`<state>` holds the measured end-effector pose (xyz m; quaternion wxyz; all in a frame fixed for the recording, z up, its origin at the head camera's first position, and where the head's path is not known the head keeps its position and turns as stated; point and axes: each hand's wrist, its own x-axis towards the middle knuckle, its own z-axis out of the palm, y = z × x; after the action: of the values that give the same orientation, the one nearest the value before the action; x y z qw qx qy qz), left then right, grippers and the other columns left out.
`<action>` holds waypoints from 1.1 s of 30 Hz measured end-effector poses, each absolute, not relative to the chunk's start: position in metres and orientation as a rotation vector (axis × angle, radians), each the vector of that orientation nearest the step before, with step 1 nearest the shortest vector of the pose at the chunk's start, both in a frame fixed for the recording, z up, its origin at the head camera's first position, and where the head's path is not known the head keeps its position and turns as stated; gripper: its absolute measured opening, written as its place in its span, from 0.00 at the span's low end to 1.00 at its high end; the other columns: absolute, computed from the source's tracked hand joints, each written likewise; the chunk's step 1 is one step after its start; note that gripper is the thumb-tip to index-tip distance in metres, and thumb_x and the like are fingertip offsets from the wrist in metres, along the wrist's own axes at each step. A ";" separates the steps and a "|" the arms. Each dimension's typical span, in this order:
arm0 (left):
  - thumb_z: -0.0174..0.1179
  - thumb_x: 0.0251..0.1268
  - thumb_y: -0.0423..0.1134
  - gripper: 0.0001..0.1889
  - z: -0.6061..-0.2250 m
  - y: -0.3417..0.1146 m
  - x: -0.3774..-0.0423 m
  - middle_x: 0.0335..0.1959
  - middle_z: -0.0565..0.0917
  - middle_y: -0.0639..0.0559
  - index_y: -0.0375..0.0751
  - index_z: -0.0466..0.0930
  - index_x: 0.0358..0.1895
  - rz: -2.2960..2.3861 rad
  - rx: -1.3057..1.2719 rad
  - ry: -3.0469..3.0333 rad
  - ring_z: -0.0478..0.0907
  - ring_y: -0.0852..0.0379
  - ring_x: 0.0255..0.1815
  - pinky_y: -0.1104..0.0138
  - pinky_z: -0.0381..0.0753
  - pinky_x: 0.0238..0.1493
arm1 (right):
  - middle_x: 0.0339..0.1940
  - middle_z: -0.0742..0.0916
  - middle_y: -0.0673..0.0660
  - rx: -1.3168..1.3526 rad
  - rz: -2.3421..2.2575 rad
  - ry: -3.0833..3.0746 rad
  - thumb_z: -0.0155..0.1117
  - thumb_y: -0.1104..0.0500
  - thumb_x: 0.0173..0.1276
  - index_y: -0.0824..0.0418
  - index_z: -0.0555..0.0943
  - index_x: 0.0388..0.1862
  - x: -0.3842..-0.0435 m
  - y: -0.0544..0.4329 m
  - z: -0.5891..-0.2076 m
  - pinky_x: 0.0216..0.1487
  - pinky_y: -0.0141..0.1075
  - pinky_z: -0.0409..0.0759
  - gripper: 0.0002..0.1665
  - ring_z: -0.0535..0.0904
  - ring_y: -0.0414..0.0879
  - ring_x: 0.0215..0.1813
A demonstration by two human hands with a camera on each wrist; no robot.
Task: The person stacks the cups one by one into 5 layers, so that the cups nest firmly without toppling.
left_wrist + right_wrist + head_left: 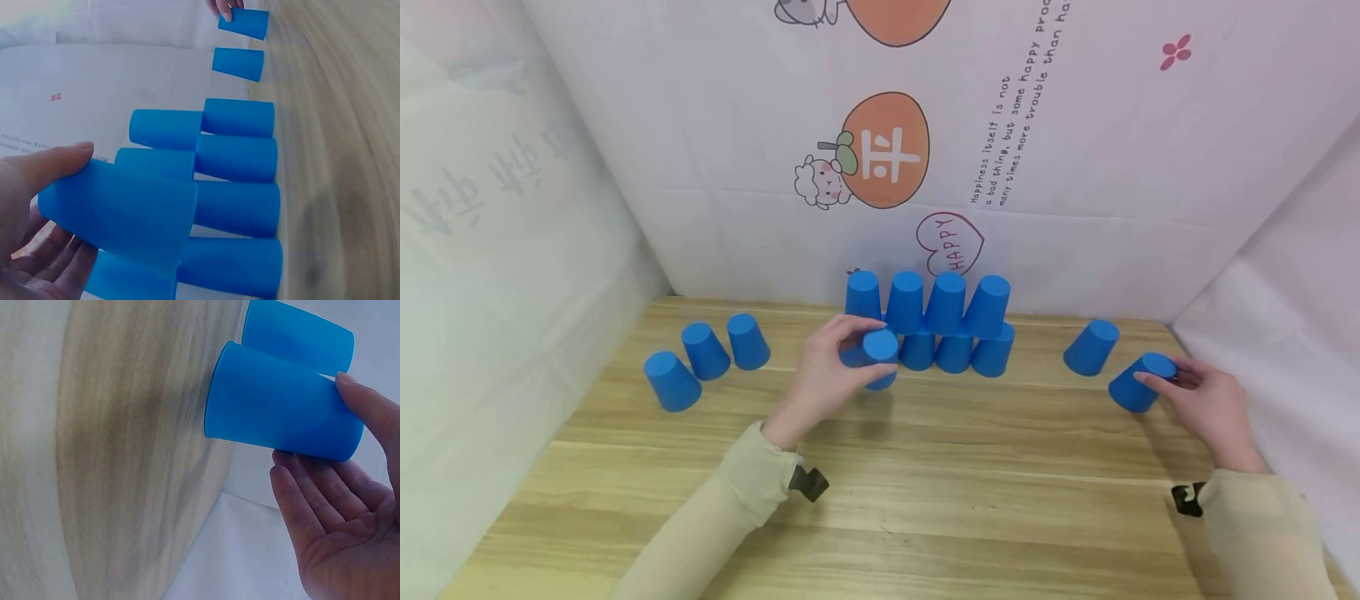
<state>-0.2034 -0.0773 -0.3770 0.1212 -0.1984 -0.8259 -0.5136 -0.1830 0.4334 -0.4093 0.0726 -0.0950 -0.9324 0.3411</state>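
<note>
My left hand [823,371] holds an upside-down blue cup [125,209] between thumb and fingers, in front of the stack's left end. Behind it, upside-down blue cups stand in two levels: an upper row [945,304] resting on a lower row [953,352]. The held cup and fingers partly hide the stack's left end. Far to the right, my right hand [1213,408] grips another upside-down blue cup [284,403] near its narrow end, thumb on one side and fingers on the other. Whether this cup's rim touches the table, I cannot tell.
Three upside-down blue cups [706,352] stand apart at the table's left. A single blue cup [1092,347] is just left of the one at my right hand. A printed white cloth [760,167] hangs behind the wooden table [962,508], with white cloth at both sides.
</note>
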 end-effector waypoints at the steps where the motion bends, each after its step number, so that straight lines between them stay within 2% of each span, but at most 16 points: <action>1: 0.78 0.57 0.43 0.26 -0.375 -0.075 -0.205 0.55 0.81 0.53 0.45 0.82 0.59 -1.506 -0.601 -2.387 0.80 0.54 0.56 0.54 0.80 0.60 | 0.62 0.75 0.83 -0.285 1.020 -2.802 0.64 0.38 0.72 0.81 0.62 0.72 -0.183 0.434 -0.410 0.29 0.18 0.73 0.53 0.73 0.75 0.62; 6: 0.77 0.58 0.40 0.28 -0.356 -0.064 -0.213 0.58 0.80 0.51 0.41 0.81 0.62 -1.529 -0.673 -2.262 0.80 0.54 0.57 0.54 0.80 0.59 | 0.62 0.75 0.83 -0.279 1.009 -2.796 0.65 0.38 0.71 0.81 0.63 0.72 -0.186 0.436 -0.412 0.29 0.17 0.72 0.53 0.74 0.75 0.61; 11: 0.76 0.59 0.37 0.29 -0.329 -0.060 -0.227 0.60 0.81 0.48 0.37 0.77 0.63 -1.559 -0.756 -2.108 0.79 0.55 0.59 0.59 0.78 0.62 | 0.62 0.75 0.82 -0.271 1.013 -2.783 0.66 0.38 0.71 0.81 0.64 0.72 -0.187 0.438 -0.413 0.29 0.16 0.73 0.52 0.74 0.74 0.61; 15: 0.74 0.62 0.37 0.27 -0.306 -0.061 -0.239 0.60 0.82 0.46 0.37 0.76 0.63 -1.540 -0.749 -2.040 0.79 0.55 0.59 0.60 0.78 0.62 | 0.61 0.76 0.82 -0.274 1.007 -2.789 0.65 0.38 0.71 0.80 0.64 0.72 -0.187 0.438 -0.414 0.29 0.17 0.72 0.52 0.75 0.74 0.61; 20: 0.73 0.63 0.39 0.27 -0.287 -0.061 -0.257 0.60 0.82 0.49 0.39 0.77 0.64 -1.504 -0.683 -2.046 0.79 0.56 0.59 0.62 0.76 0.63 | 0.62 0.76 0.82 -0.288 1.004 -2.800 0.65 0.37 0.71 0.80 0.63 0.73 -0.186 0.438 -0.413 0.29 0.18 0.72 0.53 0.74 0.75 0.61; 25: 0.73 0.63 0.41 0.27 -0.283 -0.058 -0.273 0.60 0.82 0.51 0.41 0.78 0.64 -1.507 -0.631 -2.098 0.80 0.57 0.59 0.66 0.76 0.63 | 0.60 0.76 0.82 -0.277 0.996 -2.793 0.65 0.38 0.71 0.81 0.64 0.71 -0.186 0.436 -0.412 0.29 0.17 0.71 0.53 0.75 0.74 0.60; 33: 0.73 0.64 0.42 0.30 -0.299 -0.053 -0.291 0.61 0.81 0.51 0.39 0.75 0.67 -1.536 -0.579 -2.178 0.79 0.57 0.59 0.66 0.76 0.63 | 0.59 0.77 0.83 -0.260 0.985 -2.777 0.66 0.39 0.71 0.82 0.65 0.70 -0.185 0.437 -0.413 0.29 0.17 0.71 0.52 0.75 0.75 0.59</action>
<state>-0.2907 -0.0532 -0.2988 0.2055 -0.2077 -0.7815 -0.5512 -0.1854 0.4372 -0.4130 0.0918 -0.0875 -0.9349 0.3315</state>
